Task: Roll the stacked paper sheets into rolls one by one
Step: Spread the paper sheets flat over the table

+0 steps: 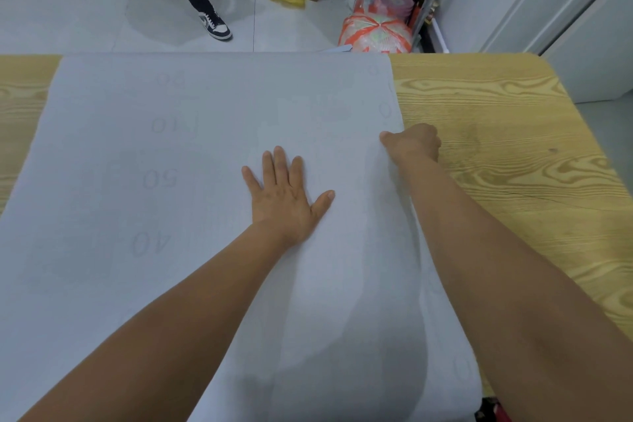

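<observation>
Left hand (284, 195) lies flat, fingers spread, on one paper stack (171, 147) (sheet count unclear); right hand (414, 144), just beside, pinches its edge

one head-worn wide-angle view looks forward and down, close over the counter (496, 154), with floor (85, 10) beyond its far edge.

paper sheets (102, 120) | faint upside-down numbers | 40, 50, 10 | others unclear
</observation>
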